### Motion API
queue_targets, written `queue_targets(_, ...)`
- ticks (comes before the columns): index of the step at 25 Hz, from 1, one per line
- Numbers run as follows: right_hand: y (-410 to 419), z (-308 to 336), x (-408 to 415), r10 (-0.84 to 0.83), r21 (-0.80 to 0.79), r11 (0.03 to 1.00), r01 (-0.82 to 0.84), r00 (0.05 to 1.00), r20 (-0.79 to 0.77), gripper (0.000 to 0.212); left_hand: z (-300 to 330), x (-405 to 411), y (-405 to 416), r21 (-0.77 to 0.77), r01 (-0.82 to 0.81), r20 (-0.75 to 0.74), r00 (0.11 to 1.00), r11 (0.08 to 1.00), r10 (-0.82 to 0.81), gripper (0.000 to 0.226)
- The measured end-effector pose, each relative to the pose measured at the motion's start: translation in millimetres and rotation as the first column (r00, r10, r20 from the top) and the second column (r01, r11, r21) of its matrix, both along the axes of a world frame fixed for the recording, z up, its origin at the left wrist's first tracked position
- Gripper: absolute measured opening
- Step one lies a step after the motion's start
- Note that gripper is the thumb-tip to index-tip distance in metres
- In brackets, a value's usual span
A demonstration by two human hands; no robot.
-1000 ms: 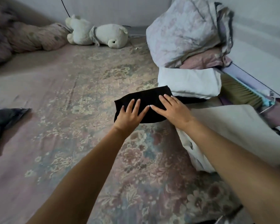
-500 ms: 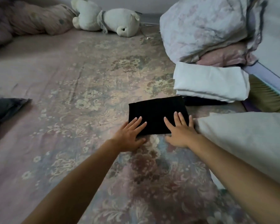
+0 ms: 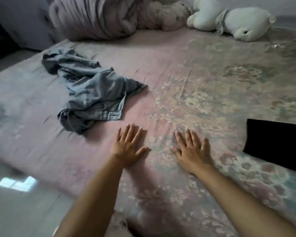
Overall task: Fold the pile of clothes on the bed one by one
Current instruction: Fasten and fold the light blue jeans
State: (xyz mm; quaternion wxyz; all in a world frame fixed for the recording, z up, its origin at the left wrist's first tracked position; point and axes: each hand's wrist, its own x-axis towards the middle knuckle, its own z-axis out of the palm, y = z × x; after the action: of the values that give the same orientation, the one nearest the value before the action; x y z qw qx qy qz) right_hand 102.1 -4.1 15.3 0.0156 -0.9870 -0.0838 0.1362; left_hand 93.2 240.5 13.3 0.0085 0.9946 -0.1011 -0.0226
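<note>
Two empty hands, left hand (image 3: pixel 126 147) and right hand (image 3: pixel 192 152), hover fingers spread over the bed (image 3: pixel 195 74), folded black garment (image 3: pixel 278 144) set aside rightward, crumpled grey garment (image 3: pixel 92 93) just beyond the left fingertips, likely next.

The bed (image 3: pixel 186 86) is covered in a matt woven cloth, pink with a faded floral print, lightly creased. The jeans (image 3: pixel 92 93) are grey-blue denim, washed-out and matt, crumpled into rough folds, with a stitched waistband showing. The black cloth (image 3: pixel 277 144) is dull and flat, folded smooth, its texture too dark to make out. The plush toy (image 3: pixel 232 21) is white and fuzzy. The quilt (image 3: pixel 99 16) is soft, puffy mauve fabric, deeply wrinkled. The floor (image 3: pixel 20 202) is glossy and reflects a window.
</note>
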Motion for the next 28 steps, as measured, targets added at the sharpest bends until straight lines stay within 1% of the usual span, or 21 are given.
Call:
queue_targets(2,30,-4,28,0.003,-0.02,1.0,-0.002,1.0,0.028,0.063,-4,-3,15,-0.036,-0.042,-0.02,0.999,0.998,0.041,0.094)
queue_targets(5,72,-1,73,0.152,-0.008,0.988,-0.152,0.988,0.021,0.061,-18,-1,21,-0.078,-0.046,0.079,0.995,0.996,0.052,0.071)
queue_targets(6,91,3,90,0.22,0.039,0.974,-0.222,0.975,0.032,0.06,-23,1,22,-0.105,-0.045,0.117,0.991,0.993,0.057,0.068)
queue_targets(7,113,8,106,0.289,0.124,0.948,-0.294,0.955,0.057,0.059,-27,2,22,-0.12,-0.041,0.164,0.985,0.992,0.06,0.067)
queue_targets(9,166,23,135,0.429,0.296,0.843,-0.449,0.894,0.132,0.06,-30,3,20,-0.135,-0.041,0.211,0.975,0.99,0.069,0.068)
queue_targets(10,194,28,146,0.524,0.288,0.787,-0.545,0.838,0.152,0.062,-30,3,21,-0.141,-0.048,0.212,0.974,0.989,0.078,0.068)
queue_targets(12,232,29,161,0.66,0.16,0.724,-0.671,0.741,0.125,0.066,-30,5,20,-0.149,-0.047,0.23,0.97,0.988,0.081,0.068)
queue_targets(13,243,25,166,0.673,0.107,0.722,-0.683,0.73,0.116,0.062,-30,6,21,-0.149,-0.048,0.224,0.971,0.988,0.081,0.068)
queue_targets(14,248,21,171,0.668,0.086,0.726,-0.682,0.729,0.146,0.051,-31,6,22,-0.143,-0.049,0.226,0.971,0.989,0.08,0.069)
queue_targets(15,247,18,176,0.66,0.08,0.728,-0.68,0.728,0.184,0.039,-32,6,21,-0.134,-0.049,0.236,0.969,0.99,0.08,0.069)
queue_targets(16,243,17,180,0.659,0.069,0.728,-0.682,0.724,0.203,0.032,-32,7,21,-0.13,-0.05,0.24,0.967,0.99,0.08,0.069)
queue_targets(18,224,22,184,0.651,0.026,0.749,-0.662,0.742,0.163,0.031,-31,5,21,-0.129,-0.058,0.228,0.97,0.99,0.086,0.067)
queue_targets(20,185,33,183,0.608,-0.031,0.792,-0.61,0.785,0.117,0.035,-28,4,22,-0.137,-0.068,0.234,0.967,0.988,0.099,0.064)
queue_targets(21,157,37,179,0.586,-0.074,0.811,-0.581,0.805,0.091,0.036,-24,2,22,-0.152,-0.031,0.258,0.963,0.988,0.07,0.06)
queue_targets(22,128,39,172,0.57,-0.101,0.821,-0.563,0.818,0.073,0.037,-21,-1,21,-0.159,0.055,0.316,0.949,0.986,-0.002,0.055)
queue_targets(23,101,39,164,0.562,-0.116,0.825,-0.554,0.826,0.048,0.038,-16,-4,19,-0.148,0.18,0.399,0.911,0.972,-0.108,0.049)
queue_targets(24,77,37,153,0.552,-0.092,0.832,-0.548,0.833,0.03,0.038,-11,-8,17,-0.122,0.299,0.479,0.853,0.946,-0.208,0.044)
queue_targets(25,58,32,142,0.524,-0.038,0.851,-0.524,0.851,0.007,0.04,-4,-14,14,-0.1,0.368,0.546,0.797,0.925,-0.259,0.042)
queue_targets(26,41,28,129,0.494,0.014,0.869,-0.494,0.87,-0.005,0.041,5,-21,12,-0.095,0.382,0.603,0.757,0.919,-0.252,0.044)
queue_targets(27,27,25,116,0.472,0.049,0.881,-0.47,0.882,-0.013,0.044,13,-28,12,-0.11,0.35,0.642,0.74,0.93,-0.202,0.047)
queue_targets(28,15,23,102,0.459,0.068,0.887,-0.458,0.888,-0.009,0.046,17,-35,15,-0.128,0.291,0.651,0.746,0.948,-0.141,0.053)
